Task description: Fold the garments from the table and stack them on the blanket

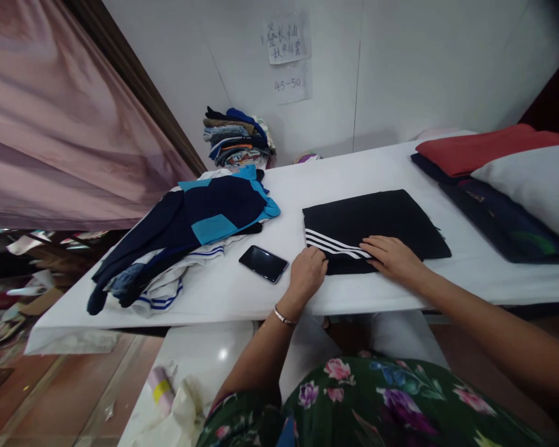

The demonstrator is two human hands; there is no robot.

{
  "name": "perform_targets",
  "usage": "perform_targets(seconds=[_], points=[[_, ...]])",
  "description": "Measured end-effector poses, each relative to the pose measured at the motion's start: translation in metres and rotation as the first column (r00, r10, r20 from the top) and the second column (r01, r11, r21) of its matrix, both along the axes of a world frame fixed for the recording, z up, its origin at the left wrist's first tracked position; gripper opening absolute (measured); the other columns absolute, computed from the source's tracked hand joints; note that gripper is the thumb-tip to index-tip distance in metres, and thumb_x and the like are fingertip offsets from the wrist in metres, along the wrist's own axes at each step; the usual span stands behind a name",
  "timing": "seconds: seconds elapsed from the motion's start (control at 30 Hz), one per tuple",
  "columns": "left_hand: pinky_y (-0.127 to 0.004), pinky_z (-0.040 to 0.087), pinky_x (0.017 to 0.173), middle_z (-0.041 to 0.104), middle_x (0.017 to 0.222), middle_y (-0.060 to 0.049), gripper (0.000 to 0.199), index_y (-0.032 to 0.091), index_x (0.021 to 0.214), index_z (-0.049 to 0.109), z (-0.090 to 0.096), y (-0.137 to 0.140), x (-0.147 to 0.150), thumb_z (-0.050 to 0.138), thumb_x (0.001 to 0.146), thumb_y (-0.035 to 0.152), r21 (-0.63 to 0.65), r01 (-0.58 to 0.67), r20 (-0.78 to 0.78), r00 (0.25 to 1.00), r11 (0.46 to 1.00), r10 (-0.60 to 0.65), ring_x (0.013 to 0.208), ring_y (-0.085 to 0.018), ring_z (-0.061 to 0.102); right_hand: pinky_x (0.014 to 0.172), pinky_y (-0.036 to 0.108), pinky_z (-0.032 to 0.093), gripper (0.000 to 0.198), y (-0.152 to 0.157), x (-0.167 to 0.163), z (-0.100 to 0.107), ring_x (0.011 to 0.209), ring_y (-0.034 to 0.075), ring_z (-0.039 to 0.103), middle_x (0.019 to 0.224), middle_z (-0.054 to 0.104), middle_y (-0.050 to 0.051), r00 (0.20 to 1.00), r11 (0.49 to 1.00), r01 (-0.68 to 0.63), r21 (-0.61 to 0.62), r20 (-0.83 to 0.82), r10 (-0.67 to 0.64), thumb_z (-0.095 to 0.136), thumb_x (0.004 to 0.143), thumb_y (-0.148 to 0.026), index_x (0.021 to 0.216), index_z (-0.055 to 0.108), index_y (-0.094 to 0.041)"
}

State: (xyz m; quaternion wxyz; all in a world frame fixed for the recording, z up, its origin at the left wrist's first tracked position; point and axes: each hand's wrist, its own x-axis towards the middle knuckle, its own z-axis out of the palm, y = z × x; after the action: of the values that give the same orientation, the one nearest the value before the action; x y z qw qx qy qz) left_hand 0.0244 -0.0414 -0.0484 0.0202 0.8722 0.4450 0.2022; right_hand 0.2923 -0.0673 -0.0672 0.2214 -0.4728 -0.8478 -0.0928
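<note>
A black garment (368, 217) with white stripes lies folded flat on the white-covered table (279, 298) in front of me. My left hand (309, 268) is at its near left corner, fingers curled closed on the edge by the stripes. Across the striped strip, my right hand (391, 256) rests with its fingers stretched out over the fabric. Just left of my left hand lies a dark-screened phone (263, 264). What is under the garment's folded layers is hidden.
Loose navy and light-blue clothes (214, 208) are heaped at the left. Behind them stands a stack of folded clothes (237, 139) against the wall. At the right lie a red garment (484, 149), a dark garment (498, 217) and a pale one (535, 180).
</note>
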Motion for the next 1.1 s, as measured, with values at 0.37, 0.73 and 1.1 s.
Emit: perform_targets(seconds=[0.37,0.73,1.1], points=[[-0.039,0.046,0.086,0.058,0.103,-0.008,0.028,0.02,0.102,0.054,0.001,-0.005,-0.01,0.071,0.08,0.026,-0.057,-0.018,0.01,1.0,0.998,0.018,0.1,-0.025,0.053,0.075,0.035,0.044,0.028,0.009,0.0,0.005,0.092,0.023,0.063,0.104,0.071,0.008,0.994,0.991,0.104,0.09,-0.031,-0.101,0.045,0.089,-0.014,0.105,0.068,-0.019],[-0.031,0.047,0.073,0.059,0.097,-0.006,0.017,0.023,0.085,0.052,0.004,0.003,0.002,0.054,0.081,0.007,-0.08,-0.181,-0.071,0.982,0.98,0.175,0.093,-0.022,0.057,0.077,0.035,0.046,0.025,0.001,0.007,0.004,0.092,0.021,0.063,0.106,0.071,0.007,1.0,1.0,0.001,0.02,-0.013,-0.001,0.046,0.093,-0.024,0.106,0.068,-0.021],[-0.03,0.044,0.065,0.064,0.093,-0.007,0.018,0.022,0.091,0.053,0.003,0.005,0.001,0.05,0.083,0.007,-0.178,-0.204,-0.22,0.962,0.963,0.163,0.087,-0.023,0.063,0.095,0.046,0.045,0.043,-0.022,0.029,-0.008,0.123,0.027,0.054,0.136,0.057,0.009,0.999,0.995,-0.043,-0.085,0.03,0.046,0.051,0.093,-0.041,0.131,0.057,-0.023]])
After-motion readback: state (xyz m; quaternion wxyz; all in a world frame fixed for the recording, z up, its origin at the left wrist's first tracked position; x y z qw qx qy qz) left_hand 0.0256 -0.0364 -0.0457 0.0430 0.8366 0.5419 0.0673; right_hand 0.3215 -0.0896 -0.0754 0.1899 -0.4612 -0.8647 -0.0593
